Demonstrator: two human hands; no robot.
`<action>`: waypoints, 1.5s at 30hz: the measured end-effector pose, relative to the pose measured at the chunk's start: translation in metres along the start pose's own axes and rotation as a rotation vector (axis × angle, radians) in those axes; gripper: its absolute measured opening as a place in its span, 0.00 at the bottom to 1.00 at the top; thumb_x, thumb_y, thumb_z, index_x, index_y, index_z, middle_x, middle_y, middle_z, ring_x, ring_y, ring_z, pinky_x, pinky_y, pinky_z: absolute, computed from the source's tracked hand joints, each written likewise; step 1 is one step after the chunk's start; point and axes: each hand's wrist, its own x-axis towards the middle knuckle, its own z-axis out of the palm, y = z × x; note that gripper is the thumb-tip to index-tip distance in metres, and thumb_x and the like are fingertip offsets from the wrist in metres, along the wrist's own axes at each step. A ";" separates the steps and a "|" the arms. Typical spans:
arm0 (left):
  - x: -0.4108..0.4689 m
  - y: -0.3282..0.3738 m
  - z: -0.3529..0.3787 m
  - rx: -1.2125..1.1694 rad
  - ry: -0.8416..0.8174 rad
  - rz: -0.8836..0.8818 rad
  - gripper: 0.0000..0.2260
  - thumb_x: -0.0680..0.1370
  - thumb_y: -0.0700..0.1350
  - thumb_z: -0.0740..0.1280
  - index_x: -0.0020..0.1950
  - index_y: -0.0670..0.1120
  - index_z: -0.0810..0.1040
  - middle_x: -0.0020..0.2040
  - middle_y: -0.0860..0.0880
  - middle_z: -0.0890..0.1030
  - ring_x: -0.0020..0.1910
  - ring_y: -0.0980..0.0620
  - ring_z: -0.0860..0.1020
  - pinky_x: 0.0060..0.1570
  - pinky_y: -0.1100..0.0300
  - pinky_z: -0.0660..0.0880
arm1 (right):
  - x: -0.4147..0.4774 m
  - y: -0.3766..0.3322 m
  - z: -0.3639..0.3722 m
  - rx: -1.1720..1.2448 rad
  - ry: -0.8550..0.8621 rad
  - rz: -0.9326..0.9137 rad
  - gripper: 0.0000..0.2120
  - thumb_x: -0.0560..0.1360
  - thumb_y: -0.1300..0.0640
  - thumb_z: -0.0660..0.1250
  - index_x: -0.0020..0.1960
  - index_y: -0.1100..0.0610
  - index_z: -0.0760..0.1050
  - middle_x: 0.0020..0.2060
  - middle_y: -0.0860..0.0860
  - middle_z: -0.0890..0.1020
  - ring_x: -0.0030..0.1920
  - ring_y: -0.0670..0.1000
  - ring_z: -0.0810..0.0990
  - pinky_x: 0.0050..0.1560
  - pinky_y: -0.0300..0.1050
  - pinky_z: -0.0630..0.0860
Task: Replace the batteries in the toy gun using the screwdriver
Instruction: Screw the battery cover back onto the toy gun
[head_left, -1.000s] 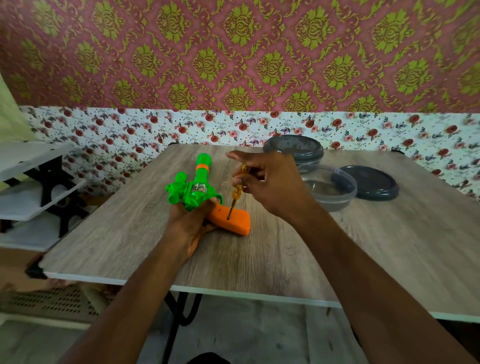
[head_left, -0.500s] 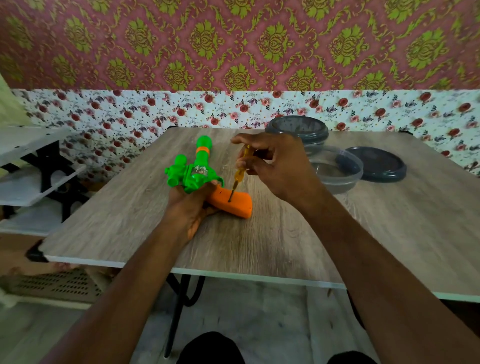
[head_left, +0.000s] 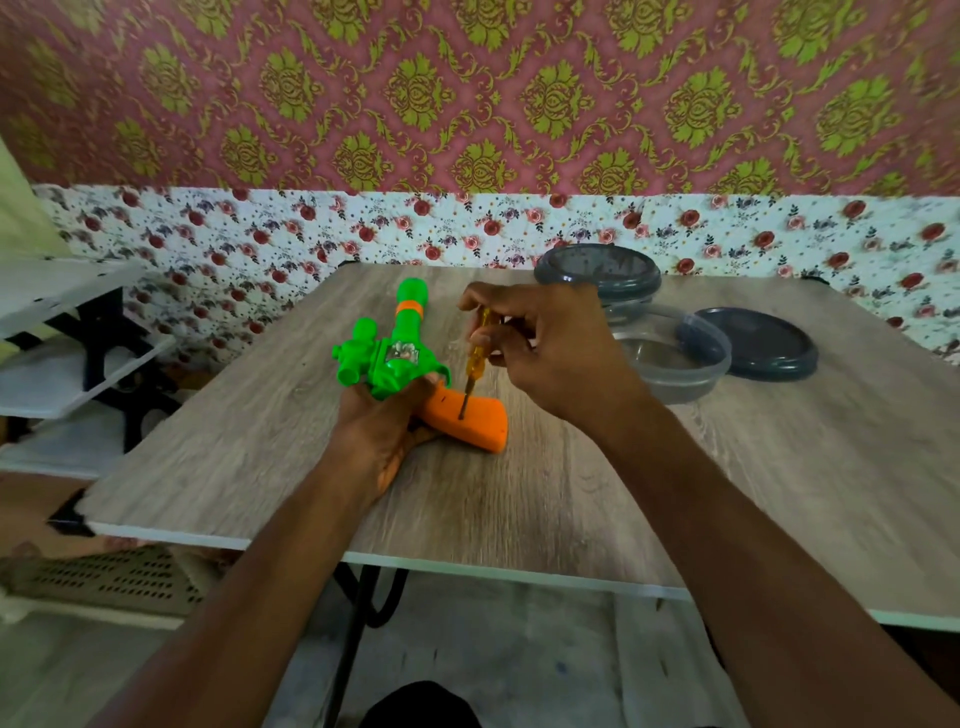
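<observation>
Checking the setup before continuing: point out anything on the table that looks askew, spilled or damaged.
Nothing spilled or broken. The only loose piece is a dark lid lying on the table beside the open clear container.

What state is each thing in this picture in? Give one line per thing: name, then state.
toy gun: lying on the table, held at its green body.
screwdriver: near upright, tip set on the orange grip.
left hand: grips the toy gun.
right hand: pinches the screwdriver handle.
clear tub: open, lid off.
grey lid: lying flat on the table beside the clear tub.
rear tub: lid on.
</observation>
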 end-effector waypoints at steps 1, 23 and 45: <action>0.000 0.001 0.000 -0.004 -0.001 0.002 0.18 0.75 0.33 0.72 0.63 0.42 0.77 0.58 0.37 0.82 0.55 0.39 0.82 0.42 0.42 0.84 | 0.000 -0.002 0.001 -0.005 0.021 -0.024 0.15 0.78 0.72 0.65 0.61 0.62 0.83 0.51 0.54 0.87 0.46 0.46 0.88 0.49 0.46 0.85; -0.007 0.004 0.009 0.026 0.056 -0.011 0.12 0.77 0.32 0.70 0.53 0.48 0.79 0.52 0.41 0.84 0.53 0.39 0.81 0.45 0.38 0.83 | -0.004 -0.009 0.012 -0.064 0.190 -0.039 0.10 0.76 0.65 0.70 0.56 0.61 0.84 0.46 0.53 0.87 0.42 0.46 0.83 0.45 0.45 0.82; -0.009 0.013 -0.012 0.649 0.366 0.308 0.11 0.73 0.55 0.66 0.51 0.51 0.80 0.45 0.42 0.86 0.43 0.39 0.84 0.48 0.42 0.80 | -0.011 0.089 0.053 -0.369 -0.395 -0.095 0.17 0.69 0.72 0.64 0.53 0.64 0.84 0.62 0.61 0.82 0.60 0.63 0.82 0.56 0.60 0.81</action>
